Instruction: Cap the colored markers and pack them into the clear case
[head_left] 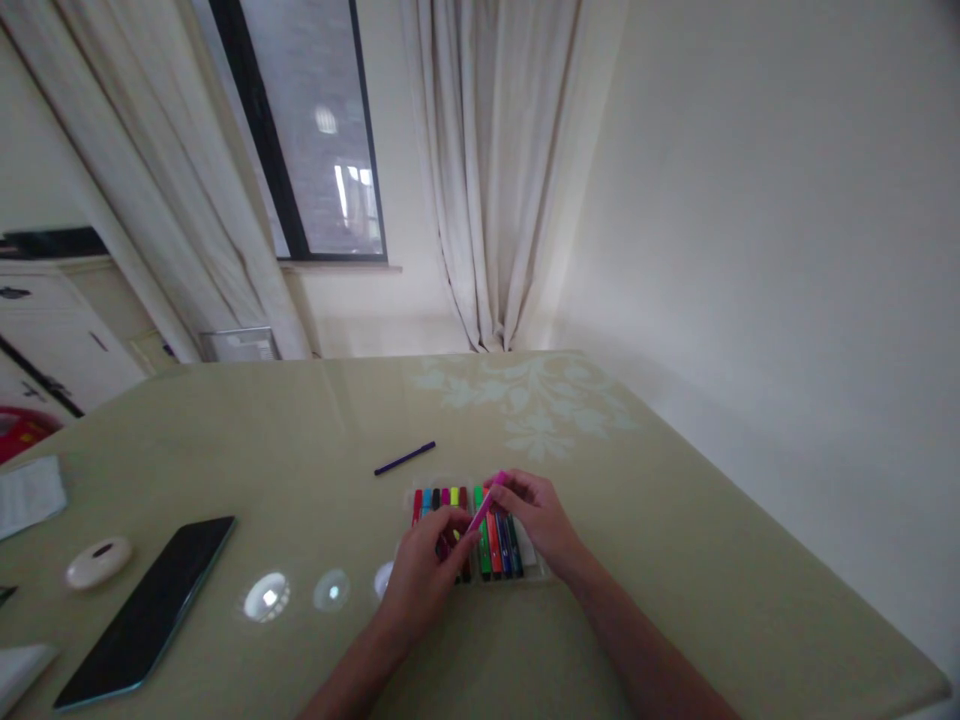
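Observation:
A clear tray of coloured markers lies on the green table, holding several pens side by side in red, blue, yellow, green and dark tones. A pink marker is held tilted above the tray. My right hand pinches its upper end, and my left hand grips its lower end with the fingers curled over the tray's left half. A single purple marker lies loose on the table just beyond the tray.
The green table ends at a white wall on the right. A dark phone and a small white oval object lie at the left. Papers sit at the far left edge. Curtains and a window stand behind.

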